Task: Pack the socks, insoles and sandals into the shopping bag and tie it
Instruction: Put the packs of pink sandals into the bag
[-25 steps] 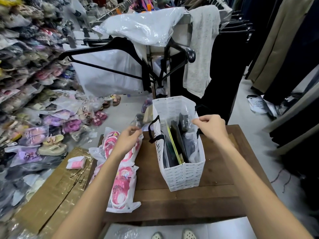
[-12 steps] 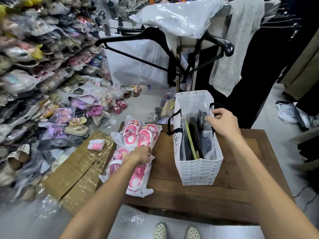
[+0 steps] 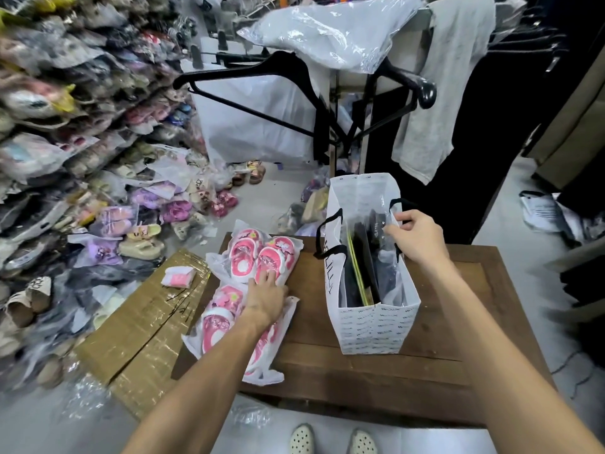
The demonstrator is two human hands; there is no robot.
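A white printed shopping bag (image 3: 373, 326) with black handles stands open on the wooden table (image 3: 360, 371). Dark packets and a yellow-edged flat pack (image 3: 358, 273) stand inside it. My right hand (image 3: 415, 237) grips the bag's right rim by the black handle. Two clear packets of pink sandals lie on the table's left side: a far one (image 3: 258, 257) and a near one (image 3: 219, 319). My left hand (image 3: 266, 298) rests on them where they meet, fingertips on the far packet.
A taped cardboard box (image 3: 140, 329) lies left of the table with a small pink-and-white packet (image 3: 178, 276) on it. Bagged shoes are piled along the left. A clothes rack with black hangers (image 3: 294, 80) and hanging garments stands behind the table.
My left hand slid toward me along the sandal packets, from the far packet to the join between the two. My right hand stayed on the bag's rim; the view shifted left.
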